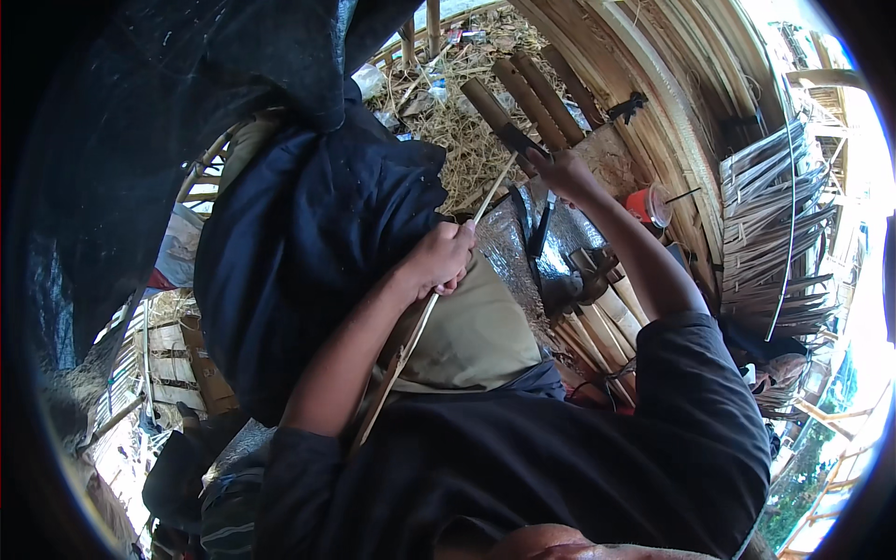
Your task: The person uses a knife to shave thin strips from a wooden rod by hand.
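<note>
A long, thin strip of pale bamboo runs slantwise across my lap, from beside my body up toward the right. My left hand is closed around its middle above my khaki-clad thigh. The strip's far end reaches my right hand, which is closed on a dark, flat knife. The blade lies at or just beside that end; whether it touches is too small to tell. The knife's handle is hidden in my fingers. Dark cloth covers my other leg.
Dark bamboo pieces lean beyond my right hand. A black-handled tool lies on silvery sheeting below it. To the right are a red tub, a bamboo-slat wall and dry palm thatch. Straw litters the ground ahead.
</note>
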Motion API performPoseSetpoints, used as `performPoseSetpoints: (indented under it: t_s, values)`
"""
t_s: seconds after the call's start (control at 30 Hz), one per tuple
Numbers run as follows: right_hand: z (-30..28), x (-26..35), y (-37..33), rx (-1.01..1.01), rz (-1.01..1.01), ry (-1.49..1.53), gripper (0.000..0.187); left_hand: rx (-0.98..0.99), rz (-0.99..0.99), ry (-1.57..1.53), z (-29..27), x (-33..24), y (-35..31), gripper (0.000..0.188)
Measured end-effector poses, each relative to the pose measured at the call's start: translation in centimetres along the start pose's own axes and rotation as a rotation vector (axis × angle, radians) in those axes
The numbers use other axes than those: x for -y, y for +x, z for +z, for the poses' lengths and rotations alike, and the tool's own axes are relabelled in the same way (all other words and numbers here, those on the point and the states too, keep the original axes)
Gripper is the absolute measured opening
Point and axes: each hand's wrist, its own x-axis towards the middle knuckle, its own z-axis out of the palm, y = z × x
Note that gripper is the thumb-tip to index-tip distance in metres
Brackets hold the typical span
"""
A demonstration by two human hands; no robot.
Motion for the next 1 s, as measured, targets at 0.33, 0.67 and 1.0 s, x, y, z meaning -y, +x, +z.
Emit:
performPoseSetpoints:
  t_s: [0.33, 0.67, 1.0]
  values:
    - [2.7, 0.0, -2.5, -0.134, -0.157, 0.096, 0.062, 0.005, 0.028, 0.057, -0.8, 0.2, 0.5, 0.047]
    - [2.9, 0.6, -0.9, -0.258, -0.33, -0.098, 0.044, 0.035, 0.014, 0.036, -0.9, 1.6, 1.5, 0.047]
    - [2.2, 0.0, 0.0, -0.262, -0.069, -0.022, 0.064, 0.027, 0.05, 0.141, -0.6, 0.6, 0.8, 0.046]
